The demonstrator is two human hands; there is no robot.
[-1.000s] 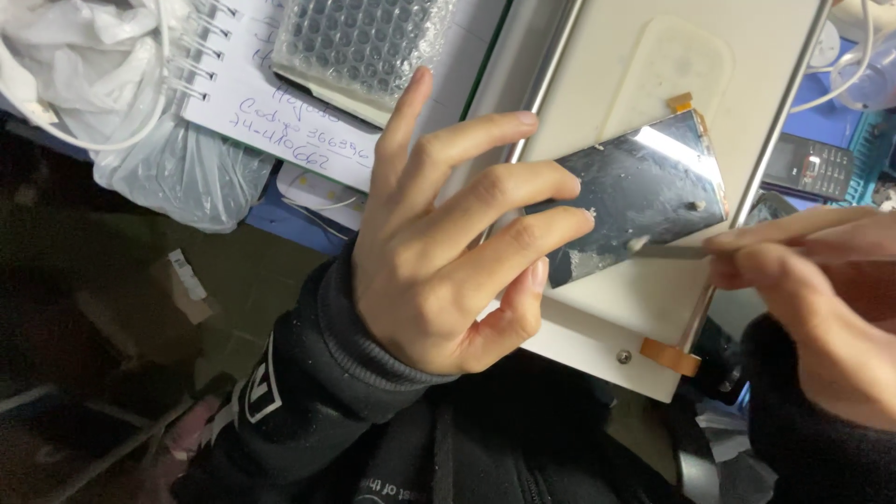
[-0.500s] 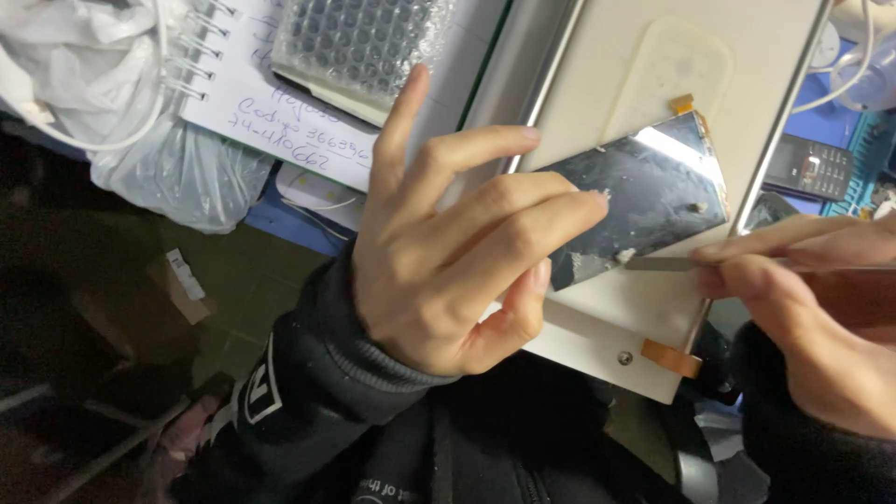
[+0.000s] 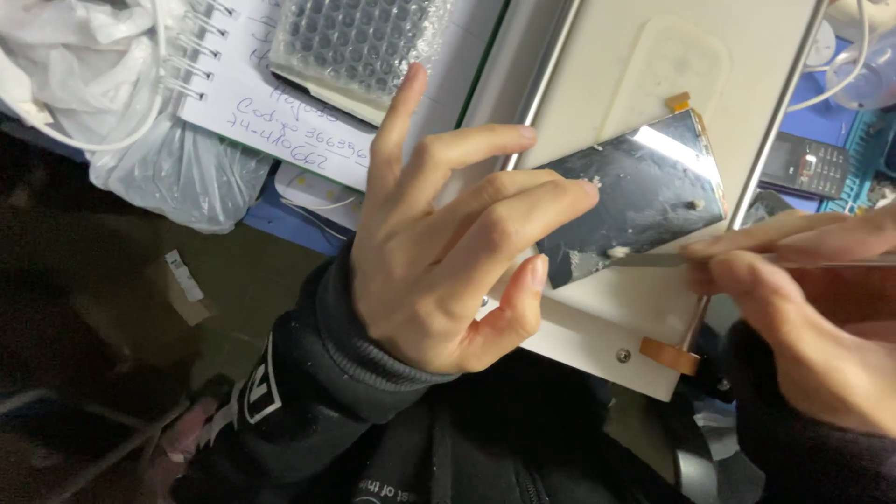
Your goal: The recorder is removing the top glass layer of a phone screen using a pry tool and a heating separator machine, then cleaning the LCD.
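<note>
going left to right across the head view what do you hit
white plastic bag → spiral notebook → left hand → dark glass panel on the white plate → thin metal blade → right hand

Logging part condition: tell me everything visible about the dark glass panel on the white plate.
The dark glass panel is a flat, glossy rectangle, lying tilted on the white plate. Light glares off its upper right end, and whitish residue specks dot its surface and lower edge. An orange flex tab pokes out at its top. The left hand presses fingertips on its left end; a thin metal blade, held by the right hand, touches its lower edge.
</note>
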